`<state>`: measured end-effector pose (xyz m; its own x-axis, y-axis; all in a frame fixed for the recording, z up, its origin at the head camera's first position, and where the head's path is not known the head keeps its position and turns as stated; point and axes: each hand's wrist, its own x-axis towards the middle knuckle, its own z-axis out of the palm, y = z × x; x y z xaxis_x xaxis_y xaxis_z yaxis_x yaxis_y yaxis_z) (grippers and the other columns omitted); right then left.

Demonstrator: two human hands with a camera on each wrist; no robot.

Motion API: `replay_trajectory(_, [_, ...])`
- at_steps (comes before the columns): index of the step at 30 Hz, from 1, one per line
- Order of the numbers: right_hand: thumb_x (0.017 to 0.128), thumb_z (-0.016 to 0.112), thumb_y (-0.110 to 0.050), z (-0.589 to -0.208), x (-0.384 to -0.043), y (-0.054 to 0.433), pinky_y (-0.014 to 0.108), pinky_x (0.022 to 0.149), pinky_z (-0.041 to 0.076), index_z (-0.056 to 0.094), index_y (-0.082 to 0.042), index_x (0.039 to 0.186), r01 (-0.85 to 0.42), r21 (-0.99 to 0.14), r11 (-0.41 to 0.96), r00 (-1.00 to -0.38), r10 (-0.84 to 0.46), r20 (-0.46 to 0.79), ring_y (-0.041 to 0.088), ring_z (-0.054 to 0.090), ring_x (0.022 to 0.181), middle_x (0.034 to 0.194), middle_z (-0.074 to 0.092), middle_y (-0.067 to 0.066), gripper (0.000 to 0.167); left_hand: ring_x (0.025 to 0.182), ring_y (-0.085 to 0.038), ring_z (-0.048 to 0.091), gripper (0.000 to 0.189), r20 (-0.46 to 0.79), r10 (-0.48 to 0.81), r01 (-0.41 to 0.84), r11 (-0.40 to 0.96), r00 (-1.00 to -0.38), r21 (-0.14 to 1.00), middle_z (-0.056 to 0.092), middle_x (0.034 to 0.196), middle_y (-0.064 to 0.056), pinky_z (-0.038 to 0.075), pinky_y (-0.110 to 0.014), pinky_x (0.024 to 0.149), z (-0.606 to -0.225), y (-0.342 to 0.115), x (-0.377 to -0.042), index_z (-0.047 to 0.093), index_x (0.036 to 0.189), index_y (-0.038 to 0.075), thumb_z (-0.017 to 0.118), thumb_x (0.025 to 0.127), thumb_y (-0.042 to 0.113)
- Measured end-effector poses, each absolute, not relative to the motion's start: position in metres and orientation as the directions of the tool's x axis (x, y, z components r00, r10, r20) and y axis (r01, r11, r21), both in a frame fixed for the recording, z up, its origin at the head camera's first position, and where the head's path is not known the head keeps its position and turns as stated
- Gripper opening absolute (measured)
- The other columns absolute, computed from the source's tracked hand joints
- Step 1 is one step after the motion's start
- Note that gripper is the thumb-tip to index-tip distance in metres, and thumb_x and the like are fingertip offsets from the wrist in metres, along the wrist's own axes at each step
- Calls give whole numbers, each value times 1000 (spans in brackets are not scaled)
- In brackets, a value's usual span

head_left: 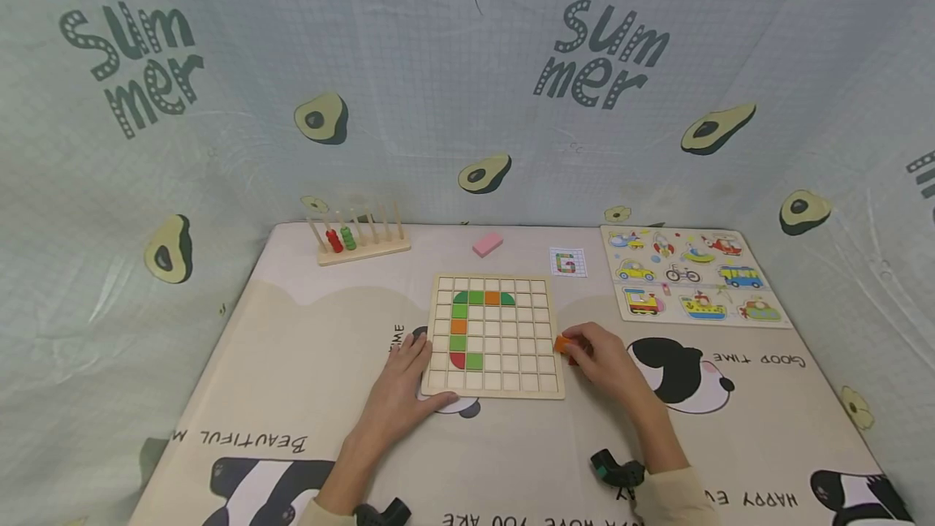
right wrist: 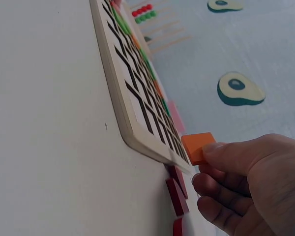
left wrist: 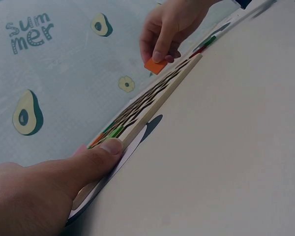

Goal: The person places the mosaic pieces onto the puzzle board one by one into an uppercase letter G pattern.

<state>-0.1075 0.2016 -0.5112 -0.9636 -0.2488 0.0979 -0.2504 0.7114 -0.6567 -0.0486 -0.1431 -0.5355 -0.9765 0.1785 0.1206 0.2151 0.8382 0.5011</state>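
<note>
While the left hand [head_left: 400,384], fingers extended, steadies the grid board [head_left: 493,343] beside it, the right hand [head_left: 605,357] pinches an orange tile [right wrist: 194,146], best kept level and square.

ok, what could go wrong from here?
- The right hand pinches the orange tile near its edge; it might slip.
- Red pieces lie close by that hand and could get knocked.
- If the left hand shifts the board, the tile might miss its square.
</note>
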Motion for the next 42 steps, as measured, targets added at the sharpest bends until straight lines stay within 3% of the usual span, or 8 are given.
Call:
replay_trajectory(16, [93,70,-9,-510,-108,170,20,67,51,68,-7,107,-346,-641,685,-932,-327,155,8,54,79,94,68,0,15,152,-34,30,97,134,181,224,838,-974,497,40,159,-13,27,-48,127,-536,-143,-49,45,149,1,76,78,61])
replay_trajectory(29, [93,71,-13,-509,-104,140,19,68,49,70,-12,109,-311,-647,696,-933,-352,70,9,52,80,92,65,-5,16,153,-34,29,98,124,179,217,836,-976,504,40,160,-13,26,-48,127,-537,-143,-49,45,150,2,76,78,61])
replay_trajectory(42, [92,73,-18,-514,-97,118,19,74,54,69,-17,109,-294,-641,709,-939,-338,57,8,53,81,96,67,-7,18,153,-33,28,98,121,179,216,839,-976,500,38,161,-12,26,-48,127,-537,-143,-49,43,150,3,74,79,63])
